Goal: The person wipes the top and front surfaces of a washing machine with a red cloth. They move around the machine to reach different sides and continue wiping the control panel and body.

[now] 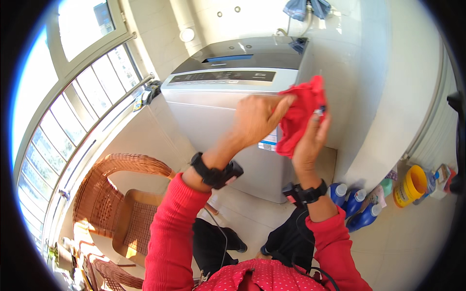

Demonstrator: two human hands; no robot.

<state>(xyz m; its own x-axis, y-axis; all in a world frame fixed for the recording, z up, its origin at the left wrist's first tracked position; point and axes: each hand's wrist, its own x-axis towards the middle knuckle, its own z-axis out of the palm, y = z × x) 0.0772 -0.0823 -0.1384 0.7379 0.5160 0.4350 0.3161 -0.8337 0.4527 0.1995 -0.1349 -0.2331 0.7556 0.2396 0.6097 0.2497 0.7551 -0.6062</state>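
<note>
A crumpled red cloth (298, 120) with a small dark and white tag hangs between both hands, in front of the right edge of a grey top-loading washing machine (225, 109). My right hand (313, 140) grips its lower right side from below, thumb near the tag. At the cloth's upper left, my left hand (260, 116) is blurred, with its thumb stretched over the fabric; whether its fingers hold the cloth is not clear. The washing machine's dark lid (255, 56) is down. Both wrists wear black strapped devices.
A wicker chair (98, 192) stands at the left below the barred window. Several blue bottles (353, 203) and a yellow bucket (409, 185) line the floor at the right. Blue cloths (296, 9) hang by the tap behind the machine. A white wall (393, 91) rises at the right.
</note>
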